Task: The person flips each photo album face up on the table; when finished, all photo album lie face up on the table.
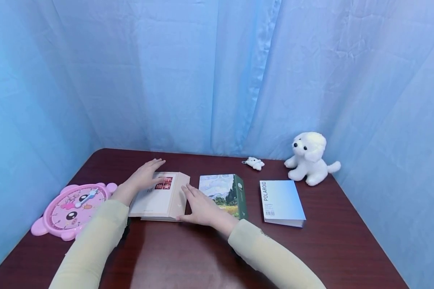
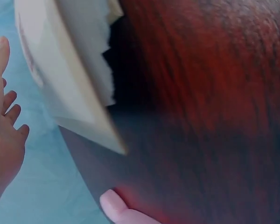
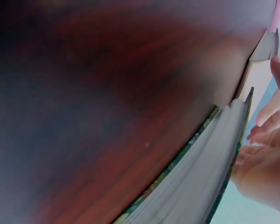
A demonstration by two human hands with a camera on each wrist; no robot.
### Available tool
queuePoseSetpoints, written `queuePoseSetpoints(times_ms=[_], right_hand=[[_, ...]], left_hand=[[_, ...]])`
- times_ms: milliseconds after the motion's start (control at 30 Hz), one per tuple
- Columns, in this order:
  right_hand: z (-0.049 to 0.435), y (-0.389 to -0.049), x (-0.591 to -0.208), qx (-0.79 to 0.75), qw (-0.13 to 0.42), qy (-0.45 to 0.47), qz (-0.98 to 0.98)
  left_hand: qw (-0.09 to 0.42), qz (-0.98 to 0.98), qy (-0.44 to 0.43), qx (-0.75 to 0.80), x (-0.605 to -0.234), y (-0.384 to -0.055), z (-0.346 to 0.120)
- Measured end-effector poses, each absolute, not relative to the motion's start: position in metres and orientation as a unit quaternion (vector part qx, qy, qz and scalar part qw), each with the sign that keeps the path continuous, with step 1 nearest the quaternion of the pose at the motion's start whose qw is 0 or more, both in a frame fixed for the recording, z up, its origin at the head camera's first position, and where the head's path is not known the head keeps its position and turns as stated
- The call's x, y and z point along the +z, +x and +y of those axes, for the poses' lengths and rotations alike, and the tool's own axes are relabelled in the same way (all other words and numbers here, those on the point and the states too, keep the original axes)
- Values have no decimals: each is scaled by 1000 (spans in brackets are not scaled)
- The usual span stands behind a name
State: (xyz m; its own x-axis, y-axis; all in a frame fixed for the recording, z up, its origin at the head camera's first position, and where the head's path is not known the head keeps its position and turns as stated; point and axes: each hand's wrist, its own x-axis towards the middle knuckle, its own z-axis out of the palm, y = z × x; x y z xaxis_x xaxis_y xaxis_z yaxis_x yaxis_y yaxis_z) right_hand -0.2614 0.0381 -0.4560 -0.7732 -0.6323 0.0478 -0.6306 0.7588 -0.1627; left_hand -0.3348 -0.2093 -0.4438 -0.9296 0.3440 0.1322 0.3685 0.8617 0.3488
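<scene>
A thick cream-white book (image 1: 155,204) with a red square of white characters lies on the dark wooden table (image 1: 173,253). Over its upper left part my left hand (image 1: 142,179) is spread, its thumb reaching toward the red square. My right hand (image 1: 206,208) is at the book's spine side, fingertips right at the edge and thumb low by the near corner. Its fingers look straight and loose. In the left wrist view, the cover (image 2: 79,88) stands out past the page block, beside the left hand (image 2: 7,144). The right hand (image 3: 263,163) passes above a green-spined book (image 3: 196,172).
Under the right forearm's far side lies the painted-landscape book (image 1: 217,190). Further right are a blue-white POLAROID album (image 1: 282,200), a small white plush charm (image 1: 254,163) and a white plush dog (image 1: 309,156). A pink toy clock (image 1: 76,208) sits left, near the left sleeve. Blue curtains (image 1: 177,80) surround the table.
</scene>
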Motion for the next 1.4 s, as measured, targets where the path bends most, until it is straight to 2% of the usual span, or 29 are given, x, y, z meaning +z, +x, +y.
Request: queuePoseSetpoints(times_ms=[333,700,1400], right_hand=[[35,-266,-456,-58,25,-348,935],[31,-267,-454,-8,7,-369,929],[46,-271,-443,-137,49,-368,918]], left_hand=[[8,-964,-169,-207,-455,-335,-214],[9,-961,-181,-211,-455,-337,-209],[-10,-948,-172,-268,-452,-338,-206]])
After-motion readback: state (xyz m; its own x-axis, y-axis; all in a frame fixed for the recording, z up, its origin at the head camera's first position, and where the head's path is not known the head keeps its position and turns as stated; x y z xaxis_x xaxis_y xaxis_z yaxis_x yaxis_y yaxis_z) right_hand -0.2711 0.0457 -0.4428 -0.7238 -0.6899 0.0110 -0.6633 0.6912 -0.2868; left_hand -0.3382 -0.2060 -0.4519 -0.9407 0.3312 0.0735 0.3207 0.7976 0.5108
